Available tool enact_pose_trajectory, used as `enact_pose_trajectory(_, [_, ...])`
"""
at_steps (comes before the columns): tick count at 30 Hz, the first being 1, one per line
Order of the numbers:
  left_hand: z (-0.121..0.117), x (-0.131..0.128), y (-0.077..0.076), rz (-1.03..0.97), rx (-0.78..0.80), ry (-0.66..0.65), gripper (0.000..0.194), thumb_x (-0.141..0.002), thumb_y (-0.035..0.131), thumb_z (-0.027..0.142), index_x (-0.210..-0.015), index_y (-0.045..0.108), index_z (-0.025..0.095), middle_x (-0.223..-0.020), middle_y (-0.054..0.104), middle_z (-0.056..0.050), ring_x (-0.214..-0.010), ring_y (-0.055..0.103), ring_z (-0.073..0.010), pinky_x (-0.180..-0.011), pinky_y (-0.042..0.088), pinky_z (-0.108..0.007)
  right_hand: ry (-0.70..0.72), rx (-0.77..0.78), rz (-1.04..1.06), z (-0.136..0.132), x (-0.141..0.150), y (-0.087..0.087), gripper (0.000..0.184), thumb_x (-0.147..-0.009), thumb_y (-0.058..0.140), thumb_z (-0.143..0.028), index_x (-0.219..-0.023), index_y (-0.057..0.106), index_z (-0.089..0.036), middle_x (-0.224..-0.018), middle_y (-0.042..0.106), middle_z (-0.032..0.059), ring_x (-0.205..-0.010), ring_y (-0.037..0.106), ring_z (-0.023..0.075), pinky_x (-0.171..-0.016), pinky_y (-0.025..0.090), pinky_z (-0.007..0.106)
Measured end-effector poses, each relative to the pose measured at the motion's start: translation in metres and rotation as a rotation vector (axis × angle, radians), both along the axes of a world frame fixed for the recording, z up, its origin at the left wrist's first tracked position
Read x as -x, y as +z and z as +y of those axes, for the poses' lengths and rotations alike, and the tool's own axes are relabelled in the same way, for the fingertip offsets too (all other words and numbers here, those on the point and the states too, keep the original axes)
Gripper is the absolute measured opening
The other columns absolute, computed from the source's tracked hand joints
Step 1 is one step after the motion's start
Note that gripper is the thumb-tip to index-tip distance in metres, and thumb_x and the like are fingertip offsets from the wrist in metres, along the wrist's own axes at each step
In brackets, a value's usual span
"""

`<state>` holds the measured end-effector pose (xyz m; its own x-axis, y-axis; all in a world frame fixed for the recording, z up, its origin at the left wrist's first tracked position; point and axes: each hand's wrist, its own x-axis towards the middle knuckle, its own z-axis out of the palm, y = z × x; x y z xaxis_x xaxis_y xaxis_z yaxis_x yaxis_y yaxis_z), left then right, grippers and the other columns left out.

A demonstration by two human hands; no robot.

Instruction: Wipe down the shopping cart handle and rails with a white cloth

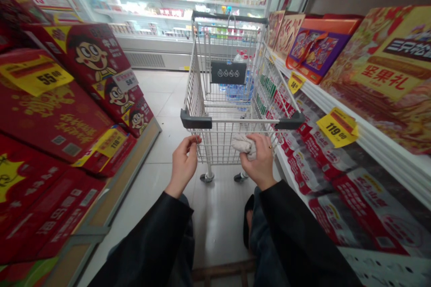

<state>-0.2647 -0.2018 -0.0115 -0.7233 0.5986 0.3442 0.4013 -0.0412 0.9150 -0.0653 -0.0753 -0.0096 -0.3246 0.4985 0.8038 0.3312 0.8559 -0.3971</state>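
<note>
A wire shopping cart [224, 121] stands straight ahead of me in the aisle, with grey plastic pieces on its handle bar. My right hand [259, 159] is closed round a crumpled whitish cloth [244, 145], which lies against the near wire panel below the bar. At the panel's left edge, my left hand [184, 161] has its fingers curled in on the wires. Its fingertips are partly hidden, and it appears to grip the cart there. A dark plate [228, 73] with round symbols hangs inside the cart.
Red boxes [90, 54] with yellow price tags are stacked on the left. Gift boxes [387, 71] fill the right shelf, above wrapped multipacks [357, 202]. A refrigerated display [175, 9] spans the back. Wooden slats [224, 271] show low between my legs.
</note>
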Motion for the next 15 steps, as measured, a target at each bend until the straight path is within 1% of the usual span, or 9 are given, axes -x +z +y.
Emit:
enact_pose_trajectory(2, [-0.0004, 0.0000, -0.0003, -0.003, -0.001, 0.006, 0.026, -0.089, 0.053, 0.037, -0.104, 0.068, 0.022, -0.106, 0.072, -0.003, -0.105, 0.064, -0.0175, -0.098, 0.049, -0.031, 0.033, 0.019, -0.092, -0.0022, 0.0012, -0.0026, 0.040, -0.074, 0.062, -0.011, -0.112, 0.059, -0.022, -0.106, 0.066, 0.0077, -0.103, 0.060, 0.0272, -0.093, 0.050, 0.045])
enact_pose_trajectory(4, [-0.0005, 0.0002, -0.0006, -0.007, -0.002, 0.010, 0.026, -0.089, 0.053, 0.037, -0.103, 0.067, 0.021, -0.106, 0.072, -0.003, -0.104, 0.065, -0.0175, -0.098, 0.048, -0.031, 0.052, -0.001, -0.117, -0.0037, 0.0018, -0.0034, 0.040, -0.074, 0.063, -0.011, -0.112, 0.059, -0.022, -0.108, 0.067, 0.0076, -0.103, 0.060, 0.0270, -0.093, 0.050, 0.044])
enact_pose_trajectory(8, [0.0004, 0.0002, -0.0011, -0.013, -0.004, 0.004, 0.027, -0.089, 0.053, 0.038, -0.104, 0.068, 0.022, -0.106, 0.072, -0.003, -0.105, 0.065, -0.0173, -0.098, 0.048, -0.031, 0.007, -0.044, 0.003, -0.0022, 0.0009, -0.0010, 0.039, -0.078, 0.064, -0.014, -0.116, 0.059, -0.021, -0.113, 0.066, 0.0095, -0.108, 0.059, 0.0279, -0.095, 0.049, 0.045])
enact_pose_trajectory(10, [0.0011, -0.0001, -0.0008, -0.013, -0.003, 0.001, 0.027, -0.089, 0.053, 0.038, -0.105, 0.068, 0.022, -0.106, 0.072, -0.003, -0.105, 0.065, -0.0173, -0.098, 0.048, -0.031, 0.011, -0.014, -0.017, -0.0011, 0.0007, -0.0013, 0.039, -0.077, 0.063, -0.013, -0.115, 0.059, -0.021, -0.111, 0.066, 0.0095, -0.107, 0.059, 0.0278, -0.095, 0.049, 0.045])
enact_pose_trajectory(13, [0.0015, -0.0002, 0.0000, -0.012, -0.003, 0.007, 0.027, -0.089, 0.053, 0.037, -0.104, 0.068, 0.022, -0.106, 0.072, -0.003, -0.105, 0.065, -0.0175, -0.097, 0.048, -0.031, 0.065, 0.053, -0.133, -0.0017, 0.0014, -0.0038, 0.040, -0.073, 0.062, -0.011, -0.111, 0.059, -0.021, -0.105, 0.066, 0.0080, -0.103, 0.059, 0.0271, -0.093, 0.049, 0.044])
enact_pose_trajectory(15, [0.0012, 0.0003, 0.0000, -0.011, -0.004, 0.011, 0.027, -0.089, 0.053, 0.037, -0.104, 0.068, 0.021, -0.105, 0.072, -0.003, -0.105, 0.065, -0.0176, -0.097, 0.048, -0.031, 0.086, 0.058, -0.154, -0.0028, 0.0017, -0.0048, 0.040, -0.073, 0.062, -0.010, -0.111, 0.059, -0.021, -0.106, 0.067, 0.0074, -0.103, 0.059, 0.0270, -0.093, 0.049, 0.043])
